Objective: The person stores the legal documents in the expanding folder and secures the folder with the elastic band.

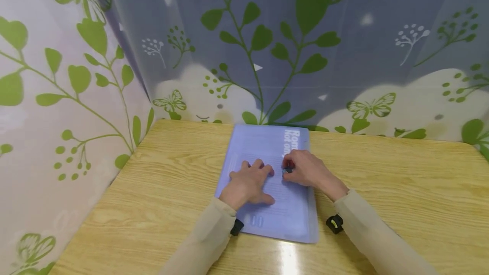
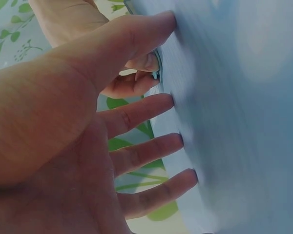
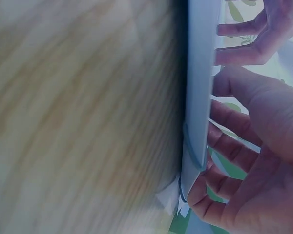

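A blue-violet plastic document case with white lettering lies flat on the wooden table. My left hand is spread over its middle; the left wrist view shows the fingertips and thumb of that hand at the case's surface. On the lettered side, near the right edge, my right hand pinches a small teal piece between thumb and fingers. The left wrist view has this teal piece at the right fingertips, mostly hidden. In the right wrist view, the right hand is beside a teal cord-like strip at the case's edge.
The wooden table extends to both sides of the case. Behind it hangs a blue curtain with green leaves, and another pale leaf-patterned sheet stands at the left. Dark wrist cameras sit at the sleeves.
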Motion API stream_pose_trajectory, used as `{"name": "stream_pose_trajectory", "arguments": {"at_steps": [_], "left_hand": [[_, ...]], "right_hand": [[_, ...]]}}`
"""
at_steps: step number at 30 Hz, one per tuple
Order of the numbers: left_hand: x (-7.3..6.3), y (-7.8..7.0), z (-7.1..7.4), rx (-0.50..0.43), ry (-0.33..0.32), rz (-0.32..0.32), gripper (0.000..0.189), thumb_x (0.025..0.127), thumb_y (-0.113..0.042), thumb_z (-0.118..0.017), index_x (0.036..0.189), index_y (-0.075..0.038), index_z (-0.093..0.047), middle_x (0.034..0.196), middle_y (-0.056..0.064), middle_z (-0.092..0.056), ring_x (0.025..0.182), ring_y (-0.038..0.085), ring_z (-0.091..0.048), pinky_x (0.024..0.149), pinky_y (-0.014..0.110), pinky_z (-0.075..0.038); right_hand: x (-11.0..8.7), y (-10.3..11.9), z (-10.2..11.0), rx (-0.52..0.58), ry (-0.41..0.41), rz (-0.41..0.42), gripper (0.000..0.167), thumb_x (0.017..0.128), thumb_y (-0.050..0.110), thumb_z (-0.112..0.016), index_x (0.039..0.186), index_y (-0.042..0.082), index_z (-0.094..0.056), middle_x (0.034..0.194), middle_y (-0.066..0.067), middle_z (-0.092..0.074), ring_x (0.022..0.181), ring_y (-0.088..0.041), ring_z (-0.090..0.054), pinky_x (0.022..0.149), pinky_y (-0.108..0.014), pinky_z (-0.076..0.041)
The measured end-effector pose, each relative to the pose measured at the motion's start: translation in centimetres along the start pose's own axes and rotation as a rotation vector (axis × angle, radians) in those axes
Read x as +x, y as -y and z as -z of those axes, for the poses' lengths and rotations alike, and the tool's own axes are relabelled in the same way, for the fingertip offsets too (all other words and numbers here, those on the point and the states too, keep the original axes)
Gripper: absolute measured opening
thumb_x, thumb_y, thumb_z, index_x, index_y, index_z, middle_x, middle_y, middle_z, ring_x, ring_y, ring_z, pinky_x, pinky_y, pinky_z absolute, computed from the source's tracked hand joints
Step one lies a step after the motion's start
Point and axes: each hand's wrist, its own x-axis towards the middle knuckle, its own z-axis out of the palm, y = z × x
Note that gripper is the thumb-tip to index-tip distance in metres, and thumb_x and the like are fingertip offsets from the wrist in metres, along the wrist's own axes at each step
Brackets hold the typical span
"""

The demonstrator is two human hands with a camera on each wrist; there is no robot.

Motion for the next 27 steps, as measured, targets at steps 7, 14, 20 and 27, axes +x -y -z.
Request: {"name": "stream_pose_trajectory", "arguments": {"at_steps": [7, 14, 20, 27], "left_hand": [[0.1, -0.1, 0.0, 0.007, 0.000, 0.001, 0.067, 0.082, -0.052, -0.081, 0.139, -0.030, -0.056, 0.143, -0.001, -0.050, 0.130, 0.033, -0.046, 0.092, 0.065, -0.051], [-0.1, -0.1, 0.1, -0.005, 0.001, 0.002, 0.067, 0.081, -0.051, -0.082, 0.139, -0.029, -0.056, 0.143, -0.001, -0.050, 0.130, 0.033, -0.046, 0.093, 0.065, -0.050], [-0.3, 0.0, 0.0, -0.014, -0.005, 0.004, 0.067, 0.082, -0.051, -0.082, 0.140, -0.029, -0.056, 0.143, -0.001, -0.050, 0.132, 0.034, -0.045, 0.092, 0.065, -0.050], [-0.4, 0.1, -0.1, -0.022, -0.014, 0.001, 0.068, 0.081, -0.051, -0.082, 0.140, -0.029, -0.056, 0.143, -0.001, -0.050, 0.133, 0.034, -0.045, 0.092, 0.066, -0.050]], "right_hand": [[-0.2, -0.2, 0.1, 0.014, -0.017, -0.001, 0.014, 0.078, 0.019, -0.078, 0.088, 0.011, -0.073, 0.082, -0.002, -0.065, 0.074, -0.015, -0.055, 0.065, -0.032, -0.046], [-0.4, -0.4, 0.0, 0.030, -0.029, 0.016, 0.014, 0.080, 0.018, -0.077, 0.090, 0.009, -0.073, 0.083, -0.003, -0.064, 0.075, -0.015, -0.055, 0.068, -0.032, -0.046], [-0.7, -0.5, -0.1, 0.052, -0.022, 0.008, 0.016, 0.081, 0.018, -0.076, 0.093, 0.007, -0.073, 0.081, -0.003, -0.062, 0.074, -0.015, -0.053, 0.069, -0.031, -0.045], [-1.2, -0.8, -0.3, 0.071, -0.016, 0.009, 0.019, 0.083, 0.015, -0.075, 0.099, 0.006, -0.074, 0.082, -0.004, -0.063, 0.075, -0.015, -0.053, 0.068, -0.031, -0.044]]}}
